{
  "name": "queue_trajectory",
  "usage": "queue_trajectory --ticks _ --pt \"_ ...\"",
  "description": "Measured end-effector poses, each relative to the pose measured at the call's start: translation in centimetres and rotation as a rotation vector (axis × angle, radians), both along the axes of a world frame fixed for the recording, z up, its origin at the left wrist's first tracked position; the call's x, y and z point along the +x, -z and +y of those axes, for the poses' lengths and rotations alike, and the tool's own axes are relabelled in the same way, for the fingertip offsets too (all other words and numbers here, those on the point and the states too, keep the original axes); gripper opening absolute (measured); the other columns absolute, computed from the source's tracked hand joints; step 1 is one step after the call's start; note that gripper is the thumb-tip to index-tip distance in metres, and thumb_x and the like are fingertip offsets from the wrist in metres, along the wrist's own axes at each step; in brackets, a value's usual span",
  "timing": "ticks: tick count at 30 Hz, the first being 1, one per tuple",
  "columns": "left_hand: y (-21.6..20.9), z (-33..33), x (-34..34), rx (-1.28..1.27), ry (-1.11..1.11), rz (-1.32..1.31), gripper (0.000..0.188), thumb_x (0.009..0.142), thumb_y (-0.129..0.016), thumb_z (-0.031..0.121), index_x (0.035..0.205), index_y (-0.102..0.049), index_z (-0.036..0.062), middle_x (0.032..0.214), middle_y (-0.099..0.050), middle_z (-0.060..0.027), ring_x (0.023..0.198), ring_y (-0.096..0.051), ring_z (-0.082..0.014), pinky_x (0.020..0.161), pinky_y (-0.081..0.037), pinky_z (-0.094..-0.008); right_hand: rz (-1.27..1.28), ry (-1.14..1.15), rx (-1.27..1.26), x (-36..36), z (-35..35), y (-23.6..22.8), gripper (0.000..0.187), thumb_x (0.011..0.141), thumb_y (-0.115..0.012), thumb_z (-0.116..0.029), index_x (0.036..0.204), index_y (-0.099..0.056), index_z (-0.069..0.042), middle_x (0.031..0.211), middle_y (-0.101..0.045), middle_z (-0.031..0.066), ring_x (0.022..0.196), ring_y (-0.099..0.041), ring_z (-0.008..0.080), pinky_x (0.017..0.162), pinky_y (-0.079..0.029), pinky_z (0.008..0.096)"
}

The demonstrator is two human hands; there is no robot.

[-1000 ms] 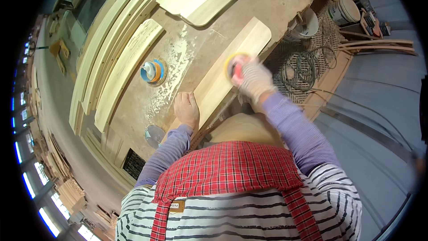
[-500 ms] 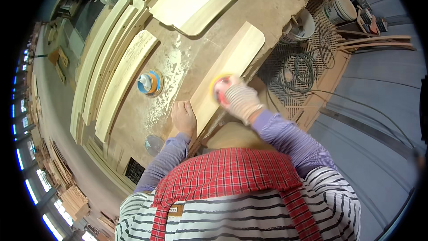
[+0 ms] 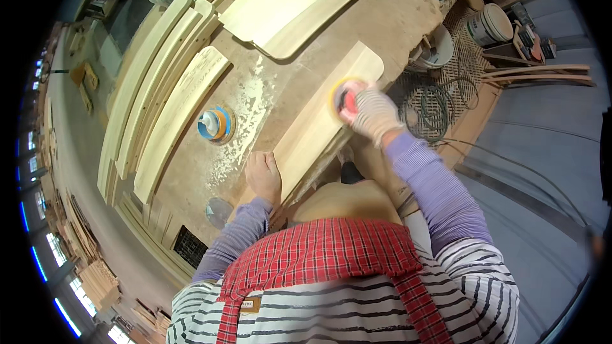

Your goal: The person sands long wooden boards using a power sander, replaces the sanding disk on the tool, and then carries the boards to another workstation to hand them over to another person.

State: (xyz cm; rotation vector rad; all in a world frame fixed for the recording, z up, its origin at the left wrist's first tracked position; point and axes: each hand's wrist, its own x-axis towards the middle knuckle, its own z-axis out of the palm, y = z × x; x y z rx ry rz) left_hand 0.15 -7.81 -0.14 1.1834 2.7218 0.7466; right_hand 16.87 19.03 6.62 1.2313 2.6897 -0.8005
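A pale wooden board (image 3: 312, 129) with a rounded far corner lies slantwise along the near edge of the workbench (image 3: 363, 22). My left hand (image 3: 263, 176) is bare and closed on the board's near left part, its fingertips hidden. In a light glove, my right hand (image 3: 377, 114) grips a round red and yellow sander (image 3: 347, 99), blurred by motion, which sits on the board toward its far end. Left of the board stands a blue and orange round container (image 3: 216, 125) with a white nozzle-like piece in it.
Several curved wooden pieces (image 3: 182, 111) are stacked at the left. A wide pale panel (image 3: 293, 6) lies at the back. Beyond the bench's right edge are a white bucket (image 3: 489, 24), another white pail (image 3: 438, 48) and a coiled hose (image 3: 432, 111) on slatted matting.
My right hand has slid the sander along the board, away from me and to the right. My left hand keeps its place on the board. The view has shifted slightly.
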Motion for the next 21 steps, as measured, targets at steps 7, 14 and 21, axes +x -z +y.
queue_trajectory --ticks 7,14,21 --pt "-0.2 0.2 -0.1 0.018 0.020 -0.020 0.018 0.097 -0.057 0.018 0.086 -0.058 0.0042 0.090 -0.058 -0.0132 0.087 -0.057 -0.0346 0.077 -0.045 -0.0447 -0.007 0.241 0.041 -5.0 8.8 -2.6 0.058 0.080 -0.077 -0.032 0.131 -0.053 -0.017 0.124 -0.052 0.0229 0.104 -0.065 0.0413 0.094 -0.053 0.0463" --pt "0.6 -0.5 -0.3 -0.033 0.000 -0.002 0.014 0.095 -0.060 0.018 0.088 -0.061 0.0067 0.091 -0.059 -0.0110 0.090 -0.058 -0.0322 0.078 -0.045 -0.0439 -0.233 -0.016 -0.143 -5.8 5.5 -2.0 0.055 0.079 -0.075 -0.034 0.128 -0.056 -0.019 0.131 -0.052 0.0206 0.114 -0.062 0.0420 0.097 -0.052 0.0440" --pt "0.5 0.5 -0.4 -0.020 0.001 0.034 0.014 0.095 -0.060 0.019 0.088 -0.061 0.0068 0.090 -0.059 -0.0112 0.090 -0.058 -0.0318 0.078 -0.045 -0.0442 0.003 0.203 0.011 -7.0 6.6 -2.6 0.058 0.082 -0.073 -0.028 0.133 -0.051 -0.014 0.122 -0.054 0.0261 0.107 -0.065 0.0409 0.092 -0.054 0.0442"
